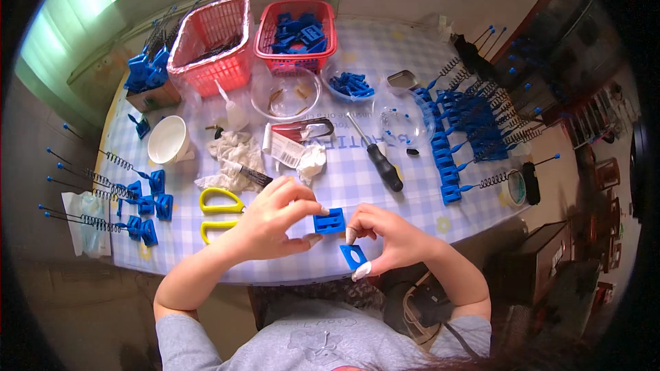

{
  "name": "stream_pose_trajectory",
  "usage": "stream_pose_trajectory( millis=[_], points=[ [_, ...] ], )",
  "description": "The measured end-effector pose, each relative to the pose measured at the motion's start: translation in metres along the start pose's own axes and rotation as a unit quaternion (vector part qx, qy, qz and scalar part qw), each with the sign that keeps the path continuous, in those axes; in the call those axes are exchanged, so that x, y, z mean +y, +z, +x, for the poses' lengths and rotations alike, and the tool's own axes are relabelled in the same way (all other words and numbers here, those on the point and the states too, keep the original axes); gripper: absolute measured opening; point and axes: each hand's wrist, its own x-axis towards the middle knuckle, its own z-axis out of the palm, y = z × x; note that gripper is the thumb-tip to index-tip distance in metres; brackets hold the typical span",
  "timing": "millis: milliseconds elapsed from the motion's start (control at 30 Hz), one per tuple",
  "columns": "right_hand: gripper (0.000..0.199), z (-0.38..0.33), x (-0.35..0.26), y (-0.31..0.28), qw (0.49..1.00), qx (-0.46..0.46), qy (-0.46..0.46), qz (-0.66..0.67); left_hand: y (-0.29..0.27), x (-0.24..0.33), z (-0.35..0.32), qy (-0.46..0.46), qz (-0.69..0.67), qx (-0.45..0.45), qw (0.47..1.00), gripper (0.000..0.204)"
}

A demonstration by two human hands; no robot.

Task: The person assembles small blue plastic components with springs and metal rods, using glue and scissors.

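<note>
Between the thumb and fingers of my left hand (283,214) is a blue rectangular plastic piece (329,221) with raised bars, held just above the cloth. My right hand (385,237) pinches a flat blue square plate (353,256) with a round hole, near the table's front edge. The two parts are apart, the plate lower and to the right. White coverings show on several fingertips. Left of my left hand lie yellow-handled scissors (221,203), their blades hidden under the hand. A dark-bristled brush (256,176) rests on a crumpled white cloth (237,154) beyond my left knuckles.
Two red baskets (330,51) stand at the back, one with blue parts. A bowl of small blue pieces (350,87), clear tub (285,111), white cup (168,140) and screwdriver (385,167) lie nearer. Blue spring-stemmed assemblies (447,165) line the right; several more (144,206) stand left.
</note>
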Motion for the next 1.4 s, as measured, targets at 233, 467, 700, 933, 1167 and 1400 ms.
stream_pose_trajectory(
  millis=[233,467,700,933,1167,1400],
  points=[
    [0.018,0.007,0.009,0.005,0.808,-0.085,0.22,0.54,0.007,0.007,-0.008,0.161,0.121,0.089,0.975,0.035],
    [0.019,0.02,0.003,0.009,0.823,-0.122,0.261,0.489,0.006,0.008,-0.007,0.218,0.225,0.079,0.947,0.03],
    [0.017,0.015,0.0,0.015,0.811,-0.128,0.285,0.494,0.003,0.013,-0.009,0.284,0.26,0.106,0.917,0.015],
    [0.016,0.004,-0.004,0.02,0.895,0.009,0.25,0.369,0.006,0.002,-0.012,0.266,0.274,0.036,0.923,0.01],
    [0.025,-0.049,-0.021,0.028,0.973,-0.084,0.065,0.206,-0.008,-0.006,-0.002,0.129,0.224,0.106,0.96,0.025],
    [0.024,-0.069,0.021,0.06,0.978,-0.167,0.075,0.104,-0.021,0.044,-0.024,0.079,0.247,0.056,0.964,0.023]
  ],
)
